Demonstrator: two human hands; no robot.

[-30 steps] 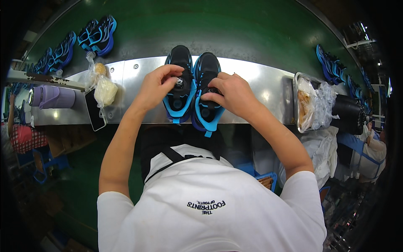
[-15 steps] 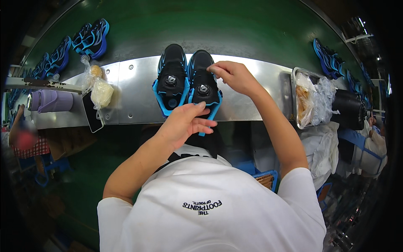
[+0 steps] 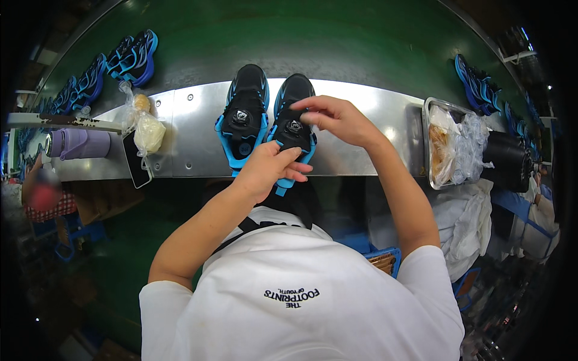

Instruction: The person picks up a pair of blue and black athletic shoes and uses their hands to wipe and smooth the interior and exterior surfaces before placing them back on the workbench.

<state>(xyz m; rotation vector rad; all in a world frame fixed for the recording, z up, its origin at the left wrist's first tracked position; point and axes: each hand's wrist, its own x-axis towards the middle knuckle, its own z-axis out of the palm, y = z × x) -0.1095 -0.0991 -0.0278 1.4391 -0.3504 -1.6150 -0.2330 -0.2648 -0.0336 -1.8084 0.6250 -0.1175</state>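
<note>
A pair of black shoes with bright blue trim and round dials stands side by side on the metal ledge, toes pointing away. My left hand [image 3: 265,171] grips the right shoe [image 3: 294,90] at its heel end, thumb by the collar and the other fingers lower down. That heel reaches over the ledge's near edge. Over the same shoe, near its dial [image 3: 294,126], hovers my right hand [image 3: 340,120], thumb and forefinger a little apart, with nothing visible between them. The left shoe [image 3: 245,90] stands untouched.
On the left are a phone [image 3: 136,159], bagged food [image 3: 149,133] and a purple bottle [image 3: 87,144]. A metal tray [image 3: 427,141] with plastic bags and a black container [image 3: 507,157] stand right. More shoes [image 3: 139,57] line the green surface [image 3: 289,36] beyond.
My right hand has come nearer, from the shoe's forefoot toward the dial. The right shoe has turned slightly, its heel swinging left, with my left hand still at it.
</note>
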